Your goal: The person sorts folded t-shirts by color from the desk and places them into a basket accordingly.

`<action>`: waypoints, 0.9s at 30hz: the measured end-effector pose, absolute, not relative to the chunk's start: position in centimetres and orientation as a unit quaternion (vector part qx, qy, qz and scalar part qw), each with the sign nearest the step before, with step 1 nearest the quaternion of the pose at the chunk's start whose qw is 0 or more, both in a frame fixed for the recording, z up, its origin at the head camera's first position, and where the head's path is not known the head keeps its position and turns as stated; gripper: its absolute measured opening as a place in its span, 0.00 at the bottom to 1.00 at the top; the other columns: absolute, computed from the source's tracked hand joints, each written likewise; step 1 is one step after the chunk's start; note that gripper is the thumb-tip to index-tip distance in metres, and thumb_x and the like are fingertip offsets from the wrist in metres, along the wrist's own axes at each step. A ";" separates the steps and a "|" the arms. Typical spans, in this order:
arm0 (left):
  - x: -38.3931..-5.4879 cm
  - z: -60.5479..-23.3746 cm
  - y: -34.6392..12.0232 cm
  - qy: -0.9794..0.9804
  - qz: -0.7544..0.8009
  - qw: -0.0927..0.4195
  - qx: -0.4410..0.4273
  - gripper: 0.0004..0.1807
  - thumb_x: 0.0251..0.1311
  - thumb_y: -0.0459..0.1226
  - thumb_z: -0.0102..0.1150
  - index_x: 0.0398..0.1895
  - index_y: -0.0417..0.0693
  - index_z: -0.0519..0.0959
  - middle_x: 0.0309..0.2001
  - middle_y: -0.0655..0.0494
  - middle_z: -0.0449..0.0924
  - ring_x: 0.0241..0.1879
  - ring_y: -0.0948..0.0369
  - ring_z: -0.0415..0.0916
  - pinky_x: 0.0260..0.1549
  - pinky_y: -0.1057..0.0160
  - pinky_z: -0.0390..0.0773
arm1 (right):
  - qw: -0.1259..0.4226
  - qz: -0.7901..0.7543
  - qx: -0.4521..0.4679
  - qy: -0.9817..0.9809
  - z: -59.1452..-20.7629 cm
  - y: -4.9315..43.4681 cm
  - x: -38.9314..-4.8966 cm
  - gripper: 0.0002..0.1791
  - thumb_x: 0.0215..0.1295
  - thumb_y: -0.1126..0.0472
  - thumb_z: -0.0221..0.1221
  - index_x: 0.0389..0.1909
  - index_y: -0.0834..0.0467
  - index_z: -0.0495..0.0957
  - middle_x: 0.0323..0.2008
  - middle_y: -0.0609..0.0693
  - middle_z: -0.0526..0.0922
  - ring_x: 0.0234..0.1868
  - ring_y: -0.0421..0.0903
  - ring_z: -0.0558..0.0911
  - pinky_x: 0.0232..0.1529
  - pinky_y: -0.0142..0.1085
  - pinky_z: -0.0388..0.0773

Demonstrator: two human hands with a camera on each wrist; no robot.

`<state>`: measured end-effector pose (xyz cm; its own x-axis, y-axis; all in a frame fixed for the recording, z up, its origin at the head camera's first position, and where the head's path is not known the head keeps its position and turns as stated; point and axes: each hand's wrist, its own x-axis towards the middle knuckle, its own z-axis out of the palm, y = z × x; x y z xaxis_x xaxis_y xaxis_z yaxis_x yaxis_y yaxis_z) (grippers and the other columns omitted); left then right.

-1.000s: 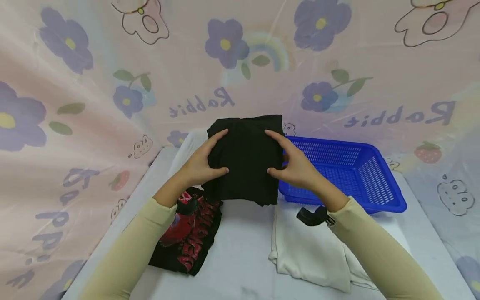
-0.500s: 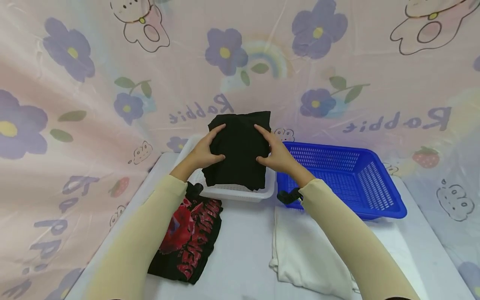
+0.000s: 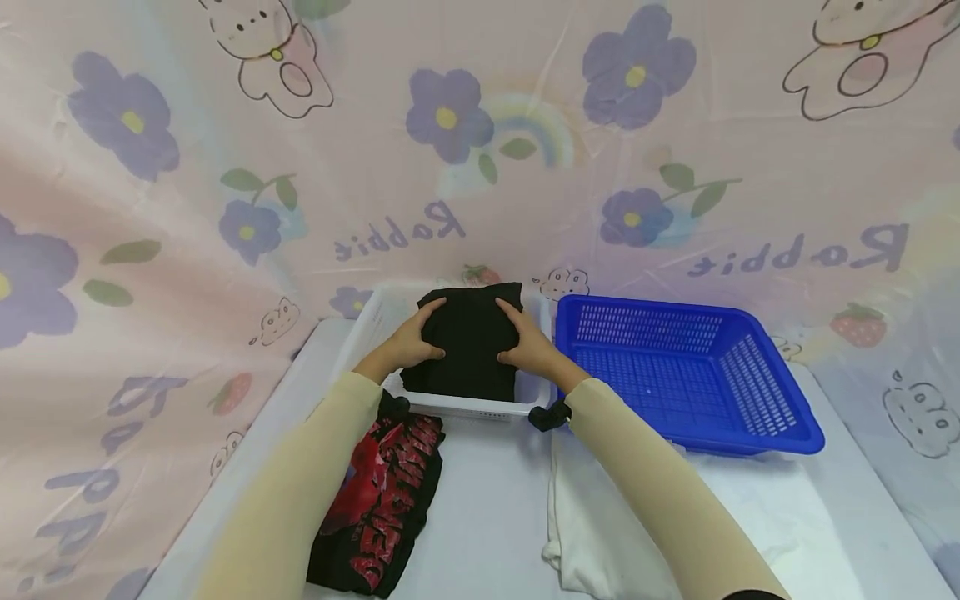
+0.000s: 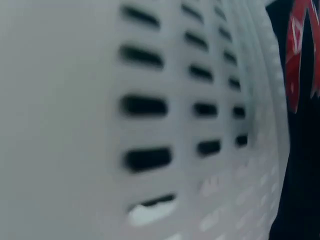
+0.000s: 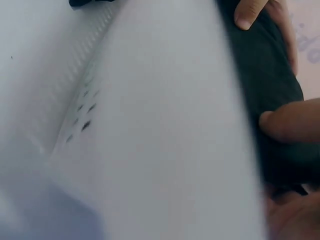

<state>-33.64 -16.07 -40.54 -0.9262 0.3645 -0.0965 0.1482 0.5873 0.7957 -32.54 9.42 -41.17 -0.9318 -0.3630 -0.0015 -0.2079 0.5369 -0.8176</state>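
A folded black garment lies inside the white plastic basket in the head view, reaching up to its back edge. My left hand grips the garment's left side, thumb and fingers spread over its top. On the opposite side my right hand holds it the same way. The right wrist view shows the black cloth beyond the pale basket rim, with a thumb pressing on it. Only the slotted basket wall fills most of the left wrist view; the left hand is hidden there.
A blue slotted basket stands right of the white one. In front, at left, lies a folded black shirt with a red print. White folded cloth lies at front right, partly under my right sleeve. A patterned curtain closes off the back.
Both hands have carried the black garment from above the table, leftward and down into the white basket. The basket, earlier mostly covered, now shows more.
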 end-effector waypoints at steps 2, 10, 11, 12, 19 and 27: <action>-33.6 -41.2 -16.3 0.878 0.437 0.132 0.141 0.54 0.53 0.29 0.64 0.76 0.68 0.43 0.77 0.45 0.40 0.73 0.40 0.47 0.64 0.37 0.60 | 0.091 -0.453 -0.157 0.873 -41.6 9.0 -32.5 0.56 0.53 0.72 0.64 0.76 0.40 0.43 0.73 0.61 0.49 0.67 0.63 0.64 0.62 0.58 0.67; -33.6 -43.4 -17.3 0.878 0.446 0.146 0.092 0.54 0.55 0.32 0.65 0.77 0.68 0.42 0.78 0.45 0.39 0.74 0.40 0.44 0.65 0.38 0.58 | 0.088 -0.439 -0.137 0.884 -42.5 7.6 -32.5 0.51 0.57 0.69 0.62 0.77 0.48 0.44 0.76 0.60 0.45 0.74 0.61 0.53 0.70 0.57 0.55; -33.6 -43.6 -17.5 0.879 0.446 0.147 0.083 0.54 0.55 0.32 0.65 0.77 0.67 0.42 0.78 0.45 0.39 0.74 0.40 0.43 0.66 0.37 0.57 | 0.093 -0.437 -0.132 0.885 -42.6 7.4 -32.5 0.51 0.58 0.69 0.62 0.77 0.49 0.44 0.76 0.61 0.45 0.74 0.61 0.52 0.70 0.56 0.54; -33.6 -43.8 -17.6 0.880 0.445 0.149 0.077 0.53 0.55 0.32 0.65 0.77 0.66 0.42 0.78 0.45 0.39 0.74 0.40 0.43 0.66 0.37 0.56 | 0.099 -0.434 -0.125 0.887 -42.7 7.2 -32.5 0.50 0.58 0.69 0.61 0.77 0.51 0.44 0.75 0.61 0.45 0.74 0.61 0.52 0.71 0.56 0.54; -33.9 -44.6 -17.6 0.899 0.392 0.184 0.061 0.49 0.60 0.40 0.62 0.78 0.58 0.42 0.77 0.41 0.40 0.74 0.38 0.43 0.67 0.37 0.55 | 0.123 -0.338 -0.070 0.931 -43.6 6.1 -32.4 0.43 0.62 0.68 0.56 0.76 0.55 0.46 0.73 0.66 0.51 0.72 0.63 0.58 0.67 0.54 0.63; -33.8 -45.1 -17.3 0.913 0.340 0.221 0.056 0.47 0.61 0.42 0.62 0.77 0.53 0.45 0.76 0.39 0.43 0.73 0.38 0.45 0.67 0.38 0.55 | 0.183 -0.290 -0.048 0.938 -44.6 5.6 -32.4 0.41 0.62 0.70 0.51 0.75 0.59 0.47 0.73 0.66 0.52 0.72 0.60 0.59 0.63 0.49 0.67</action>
<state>-33.77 -17.26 -45.07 -0.8963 0.2516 -0.3651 -0.0484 0.7630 0.6446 -32.41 5.58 -44.58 -0.9285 -0.1961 -0.3153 0.0159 0.8275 -0.5613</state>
